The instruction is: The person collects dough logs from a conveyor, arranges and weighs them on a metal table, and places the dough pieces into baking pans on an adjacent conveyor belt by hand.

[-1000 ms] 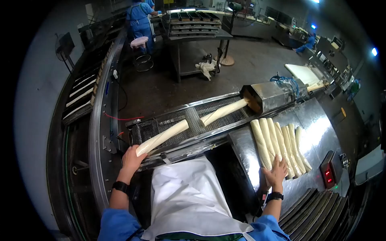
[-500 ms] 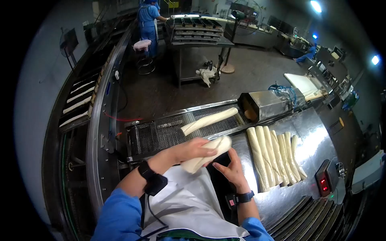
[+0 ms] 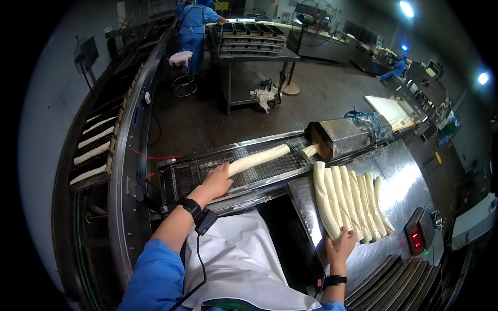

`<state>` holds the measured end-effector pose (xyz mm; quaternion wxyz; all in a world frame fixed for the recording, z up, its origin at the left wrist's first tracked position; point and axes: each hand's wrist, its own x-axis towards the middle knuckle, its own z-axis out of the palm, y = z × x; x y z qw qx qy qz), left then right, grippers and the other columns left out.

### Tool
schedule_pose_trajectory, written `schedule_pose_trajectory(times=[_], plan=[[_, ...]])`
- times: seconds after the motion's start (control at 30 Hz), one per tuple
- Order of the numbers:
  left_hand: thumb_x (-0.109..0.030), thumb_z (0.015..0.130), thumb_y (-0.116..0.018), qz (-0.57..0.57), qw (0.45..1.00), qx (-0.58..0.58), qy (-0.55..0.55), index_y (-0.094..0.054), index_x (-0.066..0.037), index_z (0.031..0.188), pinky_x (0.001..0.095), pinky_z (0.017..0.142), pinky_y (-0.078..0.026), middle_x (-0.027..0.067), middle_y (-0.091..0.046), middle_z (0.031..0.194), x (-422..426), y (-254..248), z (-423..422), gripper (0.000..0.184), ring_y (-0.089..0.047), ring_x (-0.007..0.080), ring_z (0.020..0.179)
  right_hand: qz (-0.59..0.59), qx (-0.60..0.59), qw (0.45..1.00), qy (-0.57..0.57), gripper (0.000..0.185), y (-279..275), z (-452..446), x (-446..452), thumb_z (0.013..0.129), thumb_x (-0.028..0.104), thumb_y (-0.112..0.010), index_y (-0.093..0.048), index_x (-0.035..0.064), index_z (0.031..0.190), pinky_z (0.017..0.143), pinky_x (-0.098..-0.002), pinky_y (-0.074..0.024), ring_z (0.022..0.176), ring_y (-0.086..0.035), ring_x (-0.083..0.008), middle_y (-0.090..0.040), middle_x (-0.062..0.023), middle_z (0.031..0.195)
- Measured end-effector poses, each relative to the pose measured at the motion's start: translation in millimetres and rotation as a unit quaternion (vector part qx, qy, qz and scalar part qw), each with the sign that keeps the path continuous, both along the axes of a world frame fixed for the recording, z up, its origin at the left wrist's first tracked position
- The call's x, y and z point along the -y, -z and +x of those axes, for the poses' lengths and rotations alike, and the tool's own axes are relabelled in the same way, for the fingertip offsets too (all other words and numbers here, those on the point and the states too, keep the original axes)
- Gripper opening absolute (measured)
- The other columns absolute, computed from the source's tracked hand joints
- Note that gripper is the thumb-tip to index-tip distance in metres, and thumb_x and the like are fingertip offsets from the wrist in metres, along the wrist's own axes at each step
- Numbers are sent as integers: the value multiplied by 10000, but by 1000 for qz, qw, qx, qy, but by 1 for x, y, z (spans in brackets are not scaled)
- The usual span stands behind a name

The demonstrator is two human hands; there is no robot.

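Note:
On the mesh conveyor lies a long pale dough roll (image 3: pixel 259 158). My left hand (image 3: pixel 217 180) has its fingers closed around the roll's near left end. On the steel table, several dough rolls (image 3: pixel 346 199) lie side by side in a row. At the near end of the row's leftmost dough roll (image 3: pixel 326 205) is my right hand (image 3: pixel 341 246), its thumb and fingers pinching that end. A further short length of dough (image 3: pixel 308 151) pokes out of the metal machine housing (image 3: pixel 353 136) onto the belt.
A scale with a red display (image 3: pixel 416 238) sits at the table's right, above dark metal trays (image 3: pixel 389 285). Along the left runs a conveyor of pans (image 3: pixel 96 142) holding dough strips. Beyond, a person in blue (image 3: pixel 192 31) stands by a table with stacked pans (image 3: pixel 251 44).
My hands have parted, and the dough roll held between them is out of them. The left moved to the belt's roll, which shifted left; the right went to the table row. New dough emerged.

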<state>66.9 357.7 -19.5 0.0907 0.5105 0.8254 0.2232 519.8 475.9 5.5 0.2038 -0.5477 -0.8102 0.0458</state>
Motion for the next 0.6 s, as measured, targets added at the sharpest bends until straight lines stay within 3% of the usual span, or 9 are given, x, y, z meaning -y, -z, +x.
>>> schedule_pose_trajectory(times=[0.07, 0.1, 0.17, 0.3, 0.37, 0.43, 0.5, 0.6], plan=[[-192, 824, -624, -46, 998, 12, -37, -394, 49, 1338, 433, 973, -420, 222, -531, 1240, 18, 2, -5, 612, -520, 366, 1142, 34, 46, 998, 27, 703, 4, -3, 13, 639, 172, -767, -469, 63, 1266, 948, -536, -348, 1166, -406, -430, -439, -240, 1264], [-189, 815, -640, -88, 993, 25, -74, -409, 47, 1323, 434, 945, -440, 218, -548, 1214, 25, 3, -5, 606, -542, 365, 1112, 31, 45, 998, 26, 703, 7, -5, 18, 639, 172, -767, -469, 63, 1266, 948, -536, -348, 1166, -406, -430, -439, -240, 1264], [-206, 797, -668, -61, 994, -8, -87, -440, 38, 1297, 435, 890, -470, 211, -582, 1145, 34, 9, -4, 602, -577, 359, 1043, 10, 92, 995, 34, 766, 12, -8, 28, 672, 180, -760, -418, 97, 1353, 1048, -579, -250, 1314, -264, -441, -291, -256, 1432], [-220, 797, -674, -83, 991, -24, -98, -465, 20, 1292, 421, 889, -469, 183, -609, 1100, 49, 4, 2, 589, -595, 329, 1013, -40, 67, 994, 76, 842, 29, -4, 38, 681, 255, -782, -364, 56, 1385, 1106, -578, -163, 1381, -134, -448, -179, -271, 1485], [-227, 797, -675, -55, 993, -36, -97, -476, 20, 1282, 410, 896, -464, 174, -613, 1100, 56, 6, 4, 580, -597, 321, 1012, 19, -123, 989, 78, 952, 54, 9, 24, 678, 343, -800, -298, -4, 1409, 1111, -583, -133, 1395, -66, -451, -145, -287, 1491], [-241, 799, -669, -49, 993, -46, -98, -485, 11, 1279, 406, 899, -459, 164, -614, 1105, 59, 8, 3, 573, -598, 315, 1011, 4, -80, 992, 97, 1047, 58, 15, 9, 664, 393, -814, -242, -52, 1420, 1127, -561, -92, 1402, -12, -452, -94, -309, 1498], [-255, 804, -661, -61, 993, -33, -94, -485, -3, 1285, 412, 913, -447, 156, -611, 1120, 57, 6, 5, 570, -596, 309, 1017, -51, -152, 979, 126, 1009, 52, 11, 3, 673, 349, -814, -247, 26, 1442, 1138, -526, -64, 1417, -11, -429, -72, -326, 1499], [-258, 804, -659, -74, 993, -25, -89, -486, -13, 1287, 415, 928, -436, 151, -616, 1112, 53, 1, 14, 568, -594, 306, 1023, -59, -111, 989, 84, 1033, 52, 9, -4, 670, 417, -795, -243, 3, 1440, 1121, -562, -58, 1406, 11, -460, -37, -353, 1489]])
